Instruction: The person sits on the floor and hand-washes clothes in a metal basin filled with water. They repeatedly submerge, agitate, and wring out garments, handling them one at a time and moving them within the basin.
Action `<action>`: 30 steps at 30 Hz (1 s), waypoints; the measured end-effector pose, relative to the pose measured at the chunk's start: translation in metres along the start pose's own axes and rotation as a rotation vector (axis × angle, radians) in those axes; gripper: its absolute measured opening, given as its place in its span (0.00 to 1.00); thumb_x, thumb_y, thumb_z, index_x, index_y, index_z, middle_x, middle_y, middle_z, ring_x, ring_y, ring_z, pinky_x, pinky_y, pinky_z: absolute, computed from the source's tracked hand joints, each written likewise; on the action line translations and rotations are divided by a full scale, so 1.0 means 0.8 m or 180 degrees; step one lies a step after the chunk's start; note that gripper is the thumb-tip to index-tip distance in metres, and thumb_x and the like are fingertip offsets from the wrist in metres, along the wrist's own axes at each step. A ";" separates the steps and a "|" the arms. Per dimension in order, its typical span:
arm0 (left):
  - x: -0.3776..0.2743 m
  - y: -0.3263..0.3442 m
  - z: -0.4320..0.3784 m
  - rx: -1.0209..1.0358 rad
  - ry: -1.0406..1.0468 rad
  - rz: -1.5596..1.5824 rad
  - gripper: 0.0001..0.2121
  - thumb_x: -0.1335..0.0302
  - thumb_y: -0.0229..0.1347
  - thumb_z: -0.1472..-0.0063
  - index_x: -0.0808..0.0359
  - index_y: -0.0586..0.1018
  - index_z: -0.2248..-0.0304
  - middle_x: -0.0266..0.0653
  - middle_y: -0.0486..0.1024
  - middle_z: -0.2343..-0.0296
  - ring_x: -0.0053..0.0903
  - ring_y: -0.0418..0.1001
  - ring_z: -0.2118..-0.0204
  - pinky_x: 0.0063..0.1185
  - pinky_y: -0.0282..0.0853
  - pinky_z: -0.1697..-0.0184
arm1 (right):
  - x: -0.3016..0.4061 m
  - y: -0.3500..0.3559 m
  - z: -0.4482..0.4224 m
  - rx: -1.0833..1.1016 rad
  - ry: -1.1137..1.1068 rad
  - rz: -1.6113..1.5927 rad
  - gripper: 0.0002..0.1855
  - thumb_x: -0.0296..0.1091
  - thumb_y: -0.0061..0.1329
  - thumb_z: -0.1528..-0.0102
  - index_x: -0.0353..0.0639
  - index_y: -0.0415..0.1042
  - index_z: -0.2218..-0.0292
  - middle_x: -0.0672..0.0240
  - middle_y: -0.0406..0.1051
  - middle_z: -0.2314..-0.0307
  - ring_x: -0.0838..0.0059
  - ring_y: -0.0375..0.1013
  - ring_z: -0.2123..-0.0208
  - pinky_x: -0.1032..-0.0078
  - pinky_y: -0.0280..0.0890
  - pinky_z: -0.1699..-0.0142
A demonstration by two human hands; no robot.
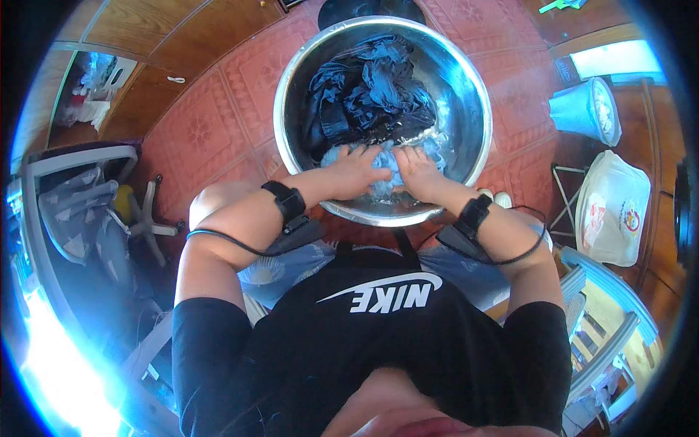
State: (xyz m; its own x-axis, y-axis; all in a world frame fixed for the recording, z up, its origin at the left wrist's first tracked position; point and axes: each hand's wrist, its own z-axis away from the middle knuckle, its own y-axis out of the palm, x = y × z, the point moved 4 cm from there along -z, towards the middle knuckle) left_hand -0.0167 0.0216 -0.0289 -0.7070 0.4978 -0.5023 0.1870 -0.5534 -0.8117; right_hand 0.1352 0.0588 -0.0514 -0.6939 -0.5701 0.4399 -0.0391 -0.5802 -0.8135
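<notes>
A large stainless steel basin [281,109] stands in front of me, with water in its lower part. My left hand [357,172] grips a wet light-blue cloth [386,161] at the near side of the basin. On the same cloth, close beside it, lies my right hand [419,170] with its fingers curled into the fabric. Part of the cloth is hidden under both hands. Dark wet garments [377,87] are heaped towards the far side of the basin, just beyond my fingers.
Behind the basin is a dark round object [371,10]. To the right stand a lined waste bin [579,112] and a white plastic bag [617,210] by a folding metal frame. A swivel-chair base [150,218] is on the left. Wooden cabinets [213,38] border the red tiled floor [202,109].
</notes>
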 end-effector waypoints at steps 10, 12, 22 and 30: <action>0.023 -0.004 -0.046 -0.0069 -0.0931 0.0066 0.23 0.74 0.53 0.50 0.54 0.64 0.53 0.54 0.70 0.65 0.50 0.71 0.63 0.38 0.66 0.60 | -0.019 -0.007 -0.058 0.0411 0.0496 0.0459 0.18 0.34 0.50 0.55 0.43 0.71 0.60 0.55 0.72 0.65 0.58 0.72 0.61 0.64 0.67 0.57; 0.026 -0.016 -0.047 -0.0099 -0.0932 0.0113 0.22 0.74 0.55 0.51 0.56 0.65 0.55 0.54 0.71 0.66 0.48 0.72 0.64 0.35 0.67 0.62 | -0.024 -0.019 -0.057 0.0157 0.0685 0.0174 0.17 0.35 0.52 0.57 0.43 0.73 0.64 0.54 0.73 0.68 0.57 0.73 0.66 0.65 0.68 0.60; 0.041 -0.058 -0.017 -0.0952 -0.0507 0.1517 0.25 0.80 0.58 0.57 0.60 0.70 0.56 0.45 0.74 0.69 0.34 0.73 0.64 0.26 0.67 0.60 | -0.025 -0.094 -0.011 -0.0403 -0.0208 -0.1239 0.23 0.35 0.59 0.61 0.41 0.70 0.62 0.56 0.70 0.67 0.58 0.69 0.60 0.68 0.63 0.56; 0.021 -0.057 0.012 -0.0997 -0.0682 0.1143 0.24 0.73 0.58 0.52 0.54 0.69 0.53 0.46 0.66 0.58 0.39 0.71 0.62 0.27 0.68 0.60 | 0.017 -0.075 0.039 -0.0525 -0.0173 0.0424 0.20 0.33 0.57 0.59 0.49 0.69 0.61 0.62 0.62 0.59 0.57 0.61 0.53 0.64 0.62 0.53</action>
State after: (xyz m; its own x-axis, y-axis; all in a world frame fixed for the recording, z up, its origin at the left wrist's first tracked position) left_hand -0.0434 0.0486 0.0026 -0.6785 0.1475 -0.7196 0.6151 -0.4215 -0.6663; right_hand 0.1505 0.0675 0.0153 -0.6611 -0.6685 0.3407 -0.0699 -0.3972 -0.9151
